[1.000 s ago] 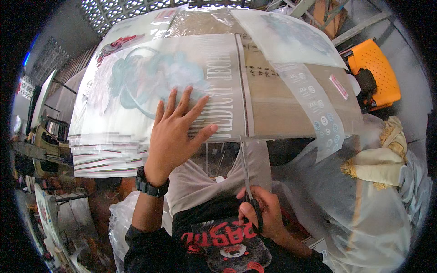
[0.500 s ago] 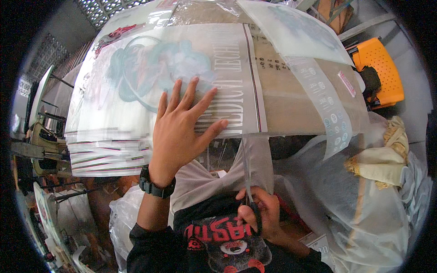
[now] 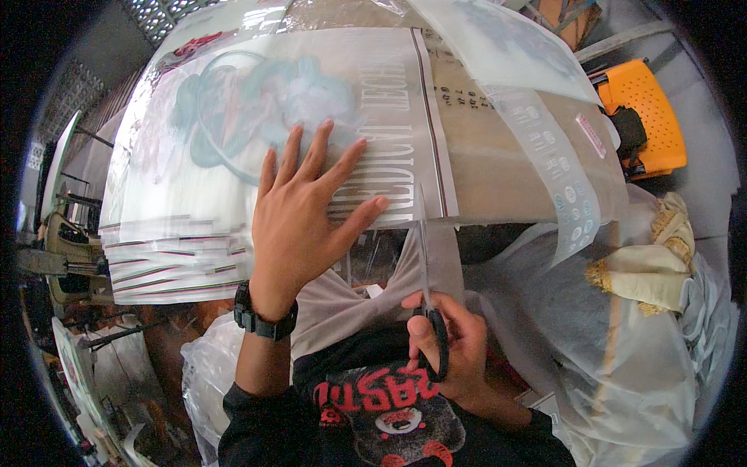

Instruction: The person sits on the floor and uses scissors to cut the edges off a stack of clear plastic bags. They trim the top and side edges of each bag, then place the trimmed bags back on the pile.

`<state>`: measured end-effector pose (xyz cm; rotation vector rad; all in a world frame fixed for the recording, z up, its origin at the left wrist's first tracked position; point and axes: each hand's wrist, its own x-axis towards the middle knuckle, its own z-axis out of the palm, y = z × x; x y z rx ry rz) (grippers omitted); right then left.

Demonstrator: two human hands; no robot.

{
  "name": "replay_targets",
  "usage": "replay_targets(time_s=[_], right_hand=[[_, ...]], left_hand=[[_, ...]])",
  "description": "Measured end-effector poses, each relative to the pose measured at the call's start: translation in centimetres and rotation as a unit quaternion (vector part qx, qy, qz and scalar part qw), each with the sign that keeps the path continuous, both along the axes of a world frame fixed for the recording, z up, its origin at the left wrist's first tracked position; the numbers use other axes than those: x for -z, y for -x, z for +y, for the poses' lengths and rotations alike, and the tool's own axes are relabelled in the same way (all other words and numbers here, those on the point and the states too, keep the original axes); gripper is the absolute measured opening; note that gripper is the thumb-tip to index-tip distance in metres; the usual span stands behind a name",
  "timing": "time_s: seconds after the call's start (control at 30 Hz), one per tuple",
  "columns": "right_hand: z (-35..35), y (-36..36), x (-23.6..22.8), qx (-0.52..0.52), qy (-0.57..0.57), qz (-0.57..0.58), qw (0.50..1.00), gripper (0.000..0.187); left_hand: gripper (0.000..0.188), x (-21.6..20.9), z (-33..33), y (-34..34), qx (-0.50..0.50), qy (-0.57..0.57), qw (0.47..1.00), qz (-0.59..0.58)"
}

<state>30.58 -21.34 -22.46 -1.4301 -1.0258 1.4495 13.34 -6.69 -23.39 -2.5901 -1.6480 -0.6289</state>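
Note:
My left hand (image 3: 299, 210) lies open with fingers spread on a translucent printed film sheet (image 3: 393, 62), which has pale blue artwork and big white lettering. In my right hand (image 3: 455, 346) is a pair of black-handled scissors (image 3: 438, 342). Their blades point away from me and reach the sheet's near edge, beside the dark stripe on its right side. How far the blades are apart is hard to make out. Under and left of the sheet sits a stack of similar printed films (image 3: 175, 268), with their striped edges fanned toward me.
A brown covered table (image 3: 513, 187) bears the films. Another printed sheet (image 3: 513, 47) and a hanging film strip (image 3: 556, 179) lie to the right. Beyond stands an orange plastic chair (image 3: 646, 117). Cream cloth (image 3: 654, 272) and clear plastic (image 3: 630, 389) are heaped at lower right.
My right hand has raised the scissors away from my body, so the blades now overlap the sheet's near edge. My left hand stays flat on the sheet.

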Motion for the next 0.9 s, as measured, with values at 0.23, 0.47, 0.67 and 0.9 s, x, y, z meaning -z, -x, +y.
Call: replay_targets(time_s=[0.23, 0.47, 0.67, 0.9], right_hand=[[-0.17, -0.35, 0.21, -0.013, -0.019, -0.052, 0.998, 0.04], [-0.04, -0.19, -0.2, -0.003, -0.008, -0.042, 0.999, 0.037], [-0.39, -0.37, 0.25, -0.007, -0.003, -0.069, 0.998, 0.035], [-0.19, -0.08, -0.31, 0.017, -0.032, -0.118, 0.992, 0.061]], left_hand=[[0.06, 0.35, 0.07, -0.09, -0.001, -0.025, 1.0, -0.013], [0.062, 0.32, 0.09, -0.11, -0.005, -0.029, 0.999, -0.012], [0.071, -0.18, -0.17, -0.49, -0.022, 0.007, 1.0, 0.013], [0.076, 0.03, -0.12, -0.54, -0.022, -0.001, 1.0, -0.002]])
